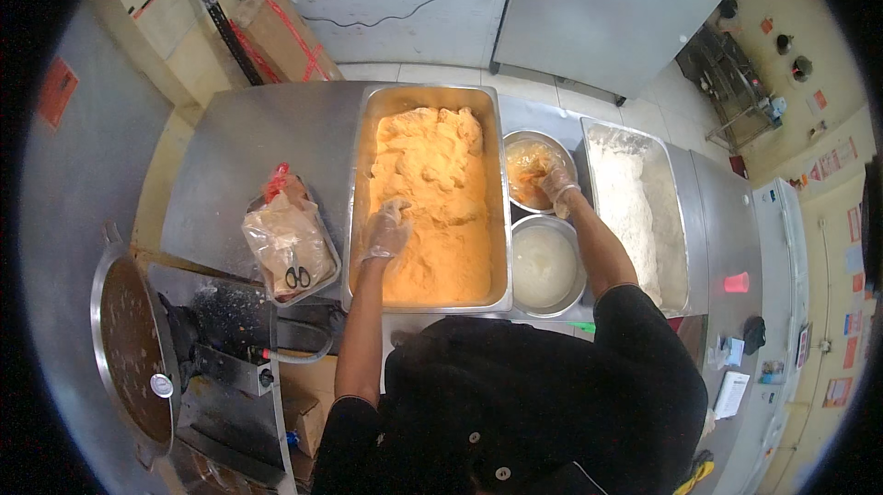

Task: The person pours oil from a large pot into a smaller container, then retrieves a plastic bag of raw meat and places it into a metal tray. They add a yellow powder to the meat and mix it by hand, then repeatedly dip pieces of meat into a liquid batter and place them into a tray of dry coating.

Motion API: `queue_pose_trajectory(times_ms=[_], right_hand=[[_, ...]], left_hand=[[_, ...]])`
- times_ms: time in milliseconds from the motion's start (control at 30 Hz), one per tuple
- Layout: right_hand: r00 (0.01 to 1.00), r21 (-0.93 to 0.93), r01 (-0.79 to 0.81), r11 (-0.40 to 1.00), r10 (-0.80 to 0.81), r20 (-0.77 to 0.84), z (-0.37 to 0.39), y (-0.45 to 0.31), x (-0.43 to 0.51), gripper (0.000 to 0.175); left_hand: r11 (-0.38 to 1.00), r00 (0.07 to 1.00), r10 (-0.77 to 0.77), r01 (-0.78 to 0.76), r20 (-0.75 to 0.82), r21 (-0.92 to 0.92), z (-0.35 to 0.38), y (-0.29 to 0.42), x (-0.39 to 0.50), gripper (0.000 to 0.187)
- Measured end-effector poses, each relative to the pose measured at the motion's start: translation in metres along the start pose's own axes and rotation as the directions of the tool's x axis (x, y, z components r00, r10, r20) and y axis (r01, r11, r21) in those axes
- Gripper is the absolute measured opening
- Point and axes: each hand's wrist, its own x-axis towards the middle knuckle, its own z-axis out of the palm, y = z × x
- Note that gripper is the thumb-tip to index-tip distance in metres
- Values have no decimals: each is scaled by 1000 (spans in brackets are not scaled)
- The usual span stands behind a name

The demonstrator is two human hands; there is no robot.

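Observation:
A deep steel pan [504, 150] lies before me, filled with orange seasoned flour [434, 260] that is heaped and lumpy towards the far end. My left hand [388, 231], in a clear plastic glove, rests at the left side of this flour with its fingers curled; whether anything is in them is hidden. My right hand [557, 186], gloved too, reaches into a round steel bowl [512, 138] of cloudy liquid with orange-tinted pieces [530, 167]. Its fingertips are among those pieces, and their grip is unclear. Nearer me stands a second bowl [579, 288] holding pale, milky liquid [543, 267].
Right of the bowls is a steel pan [672, 219] of white flour [624, 198]. On the left, a tray [330, 246] carries a plastic bag [283, 233] and scissors [297, 277]. A large pan of brown liquid [127, 350], with a dial thermometer [161, 385], stands at lower left.

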Motion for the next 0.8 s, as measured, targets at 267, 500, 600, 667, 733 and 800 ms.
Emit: queue_pose_trajectory(times_ms=[267, 500, 600, 667, 733, 800], right_hand=[[940, -19, 282, 959, -272, 205, -47, 20, 39, 23], [980, 424, 5, 906, -89, 179, -92, -95, -18, 7], [959, 173, 160, 972, -195, 207, -108, -150, -37, 6], [847, -367, 530, 765, -455, 275, -124, -180, -44, 9], [821, -262, 568, 780, -519, 237, -126, -215, -74, 11], [771, -193, 631, 751, -580, 263, -116, -235, -85, 13]], left_hand=[[987, 998, 56, -54, 12, -149, 14, 0, 7, 43], [931, 967, 254, -252, 27, 265, 5, 43, -14, 62], [844, 892, 405, -449, 199, 294, 7, 54, -22, 69], [809, 844, 374, -499, 384, 309, 24, 50, -12, 72], [816, 856, 379, -489, 352, 310, 30, 39, -7, 70], [820, 887, 405, -459, 221, 342, 37, 15, 0, 65]])
